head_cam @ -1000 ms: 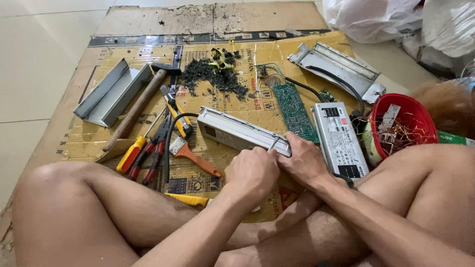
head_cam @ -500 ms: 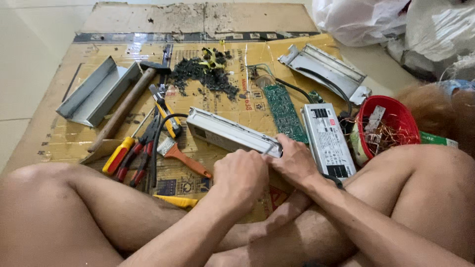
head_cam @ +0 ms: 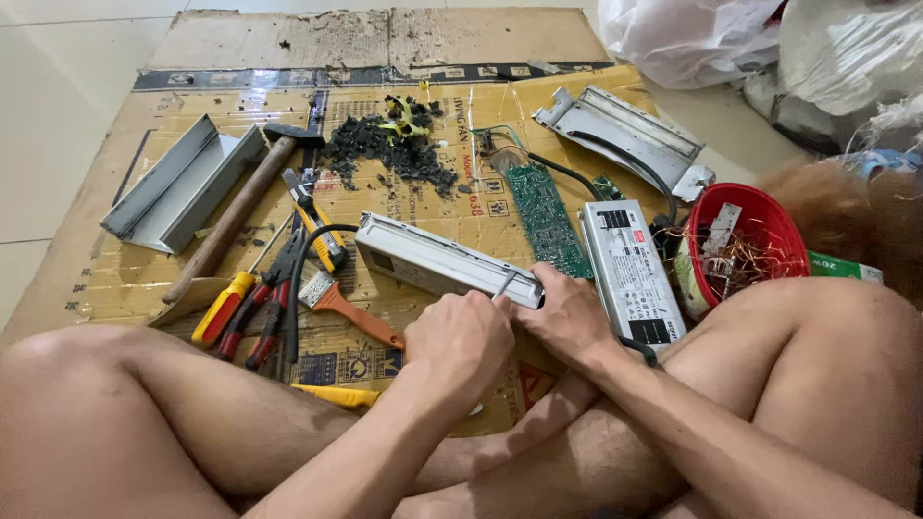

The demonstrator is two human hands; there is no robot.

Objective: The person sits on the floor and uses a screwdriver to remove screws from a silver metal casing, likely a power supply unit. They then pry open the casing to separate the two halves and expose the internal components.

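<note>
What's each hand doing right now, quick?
Left hand: closed around a thin metal tool, its tip against the metal case.
Right hand: closed on the near end of the metal case.

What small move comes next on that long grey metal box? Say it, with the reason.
Probably turn the thin metal tool in the left hand: its tip meets the near end of the long grey metal box, which the right hand steadies on the cardboard sheet.

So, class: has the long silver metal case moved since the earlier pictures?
No. The silver case lies at the same spot and angle beside the green circuit board; only the camera view has shifted.
</note>
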